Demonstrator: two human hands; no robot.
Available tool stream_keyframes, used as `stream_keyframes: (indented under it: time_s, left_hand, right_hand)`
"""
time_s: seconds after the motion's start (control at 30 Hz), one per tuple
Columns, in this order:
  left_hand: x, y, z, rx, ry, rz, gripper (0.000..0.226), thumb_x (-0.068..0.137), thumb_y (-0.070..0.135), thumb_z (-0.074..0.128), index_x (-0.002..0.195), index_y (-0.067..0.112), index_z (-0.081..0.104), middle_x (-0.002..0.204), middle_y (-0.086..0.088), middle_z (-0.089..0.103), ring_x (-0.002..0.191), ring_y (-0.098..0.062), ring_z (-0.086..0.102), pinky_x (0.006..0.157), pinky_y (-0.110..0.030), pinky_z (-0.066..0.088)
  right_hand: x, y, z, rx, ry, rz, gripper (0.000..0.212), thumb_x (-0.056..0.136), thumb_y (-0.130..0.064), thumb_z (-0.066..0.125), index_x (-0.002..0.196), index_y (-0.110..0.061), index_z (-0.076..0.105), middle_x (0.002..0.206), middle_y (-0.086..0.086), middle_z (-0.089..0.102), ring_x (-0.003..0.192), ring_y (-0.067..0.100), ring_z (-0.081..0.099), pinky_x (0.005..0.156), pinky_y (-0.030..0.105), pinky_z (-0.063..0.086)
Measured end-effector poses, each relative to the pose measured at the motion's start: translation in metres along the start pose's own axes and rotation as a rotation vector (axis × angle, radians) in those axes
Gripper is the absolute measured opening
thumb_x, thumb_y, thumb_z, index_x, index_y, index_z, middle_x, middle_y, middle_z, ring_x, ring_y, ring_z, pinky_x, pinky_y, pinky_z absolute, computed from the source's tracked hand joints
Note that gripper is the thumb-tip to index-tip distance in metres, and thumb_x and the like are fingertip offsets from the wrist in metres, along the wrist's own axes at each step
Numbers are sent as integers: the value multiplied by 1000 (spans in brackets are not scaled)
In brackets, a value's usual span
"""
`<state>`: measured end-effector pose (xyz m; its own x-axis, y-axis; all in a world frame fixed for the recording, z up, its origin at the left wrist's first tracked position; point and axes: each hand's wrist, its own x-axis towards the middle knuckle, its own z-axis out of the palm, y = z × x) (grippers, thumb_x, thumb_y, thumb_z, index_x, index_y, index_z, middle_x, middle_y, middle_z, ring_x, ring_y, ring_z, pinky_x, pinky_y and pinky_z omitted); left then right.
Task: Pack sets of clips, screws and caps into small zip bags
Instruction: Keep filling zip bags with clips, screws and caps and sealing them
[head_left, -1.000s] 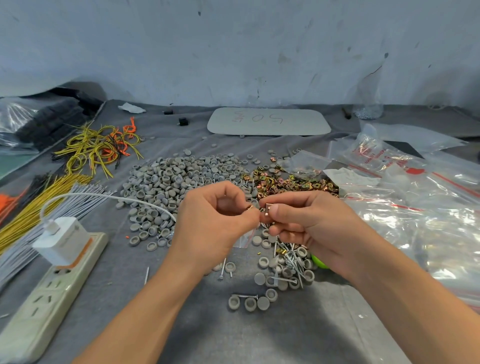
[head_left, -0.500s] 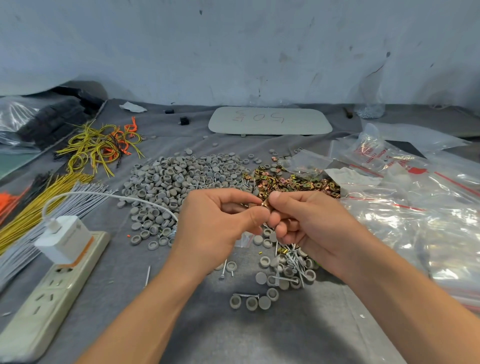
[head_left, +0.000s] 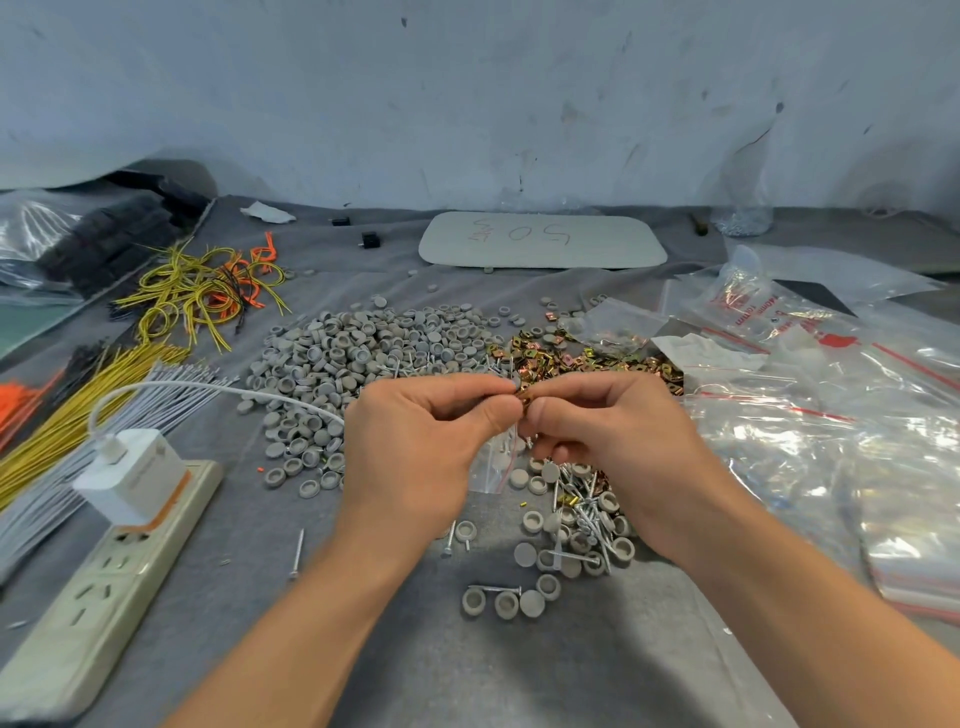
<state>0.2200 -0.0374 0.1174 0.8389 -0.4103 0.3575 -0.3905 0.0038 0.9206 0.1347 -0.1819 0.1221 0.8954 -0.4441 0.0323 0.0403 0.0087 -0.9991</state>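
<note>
I see my left hand and right hand meeting fingertip to fingertip, both pinching one small, brassy, folded-metal clip. A thin clear zip bag with a red seal line shows just below them. Beyond the knuckles lie round matte grey caps and a glinting heap of clips. Slim steel screws lie beside my right wrist.

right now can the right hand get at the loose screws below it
Probably yes: the screws lie uncovered just below the right hand. But it pinches a brass clip with the left hand and would have to free its fingers first.
</note>
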Motion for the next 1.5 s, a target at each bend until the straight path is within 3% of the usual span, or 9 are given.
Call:
stream_keyframes:
  time_s: [0.23, 0.4, 0.57, 0.77, 0.9, 1.0, 1.07, 1.3, 1.5]
  left_hand:
    - [-6, 8, 23, -501, -60, -278, 20, 63, 20, 80, 82, 20, 85, 109, 6, 79, 103, 1, 72, 76, -16, 57]
    - [-3, 7, 22, -579, -1, -372, 37, 64, 25, 79, 98, 9, 82, 99, -17, 78, 94, -29, 70, 93, -43, 58]
    - [-2, 5, 22, -678, -7, -413, 28, 66, 25, 79, 89, 10, 83, 93, -11, 79, 76, -19, 73, 66, -26, 62]
    - [-4, 7, 33, -626, -28, -441, 16, 84, 26, 72, 89, 15, 83, 98, -3, 81, 86, -9, 74, 70, -18, 58]
    - [1, 3, 25, -311, 49, -331, 24, 90, 4, 70, 98, 23, 82, 90, 10, 80, 83, -3, 73, 65, -15, 54]
    - [1, -6, 11, 743, 54, -42, 22, 85, 46, 75, 105, 41, 78, 91, 19, 74, 94, -6, 65, 80, -29, 51]
    - [0, -11, 9, 1076, -62, -12, 40, 81, 66, 71, 113, 43, 74, 102, 16, 71, 101, -13, 62, 84, -35, 46]
    - [14, -9, 4, 831, 13, -222, 20, 80, 46, 74, 100, 43, 77, 83, 18, 74, 82, -7, 69, 69, -24, 49]
    - [15, -12, -7, 357, -43, -301, 36, 85, 14, 71, 111, 38, 74, 61, 16, 70, 44, 2, 54, 45, -15, 43]
  right_hand:
    - [-2, 6, 20, 264, -15, 73, 6, 84, -14, 78, 86, -10, 83, 73, 10, 73, 64, 13, 69, 58, 20, 54]
    - [-2, 1, 21, 469, -115, 126, 22, 70, -16, 79, 89, -6, 82, 77, 13, 74, 65, 14, 72, 59, 21, 58]
    - [-2, 1, 19, 530, -159, 158, 18, 67, -7, 76, 83, -9, 83, 75, 11, 76, 65, 15, 75, 58, 21, 59]
    - [0, 10, 23, 543, -8, 219, 19, 86, 3, 71, 75, -8, 82, 71, 10, 74, 59, 10, 71, 55, 20, 58]
    - [6, 10, 12, 222, 124, 137, 16, 80, 0, 75, 73, -13, 82, 71, 7, 75, 61, 14, 71, 55, 21, 55]
    - [16, 16, -2, -416, 286, 74, 8, 71, -15, 79, 69, -23, 80, 64, -3, 75, 62, 14, 74, 59, 30, 59]
    - [19, 19, -5, -680, 281, 67, 10, 73, -24, 81, 66, -28, 76, 59, -15, 72, 56, 2, 69, 55, 19, 55]
    - [27, 26, 14, -759, 168, 18, 14, 74, -28, 84, 69, -36, 74, 65, -17, 72, 61, -10, 65, 53, 7, 46]
    - [43, 22, 36, -789, 55, 2, 13, 85, -39, 83, 77, -34, 75, 62, -14, 64, 62, 5, 65, 59, 23, 46]
